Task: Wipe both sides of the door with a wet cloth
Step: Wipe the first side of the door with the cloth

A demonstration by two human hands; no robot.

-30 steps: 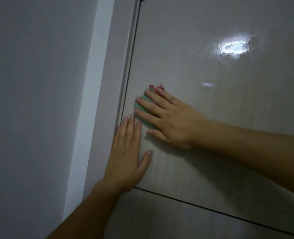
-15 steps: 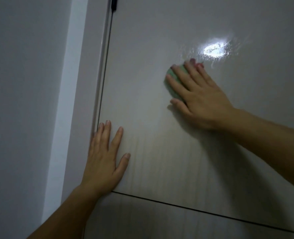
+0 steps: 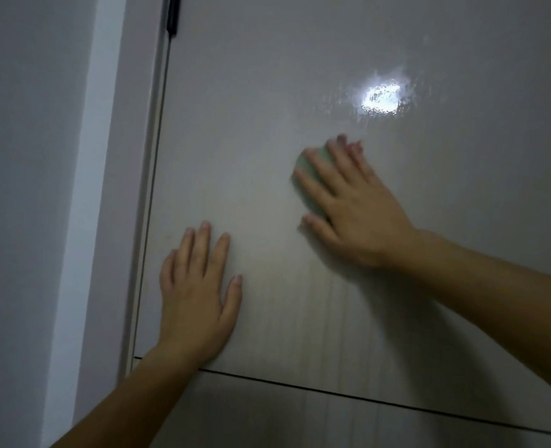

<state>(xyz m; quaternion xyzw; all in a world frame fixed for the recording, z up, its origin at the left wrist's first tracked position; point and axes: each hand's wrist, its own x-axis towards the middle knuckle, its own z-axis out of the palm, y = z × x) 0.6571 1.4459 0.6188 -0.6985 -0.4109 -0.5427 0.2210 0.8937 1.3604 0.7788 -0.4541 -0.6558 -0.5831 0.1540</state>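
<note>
Dim, grey light with low contrast. A single bright white glare patch [image 3: 380,98] burns on the glossy door [image 3: 251,108], its edges rippled by a wet sheen. The right hand [image 3: 358,208] and the cloth [image 3: 311,169] under it are smeared by motion blur; the left hand [image 3: 196,295] is sharp. A broad soft shadow lies on the door beneath the right forearm.
</note>
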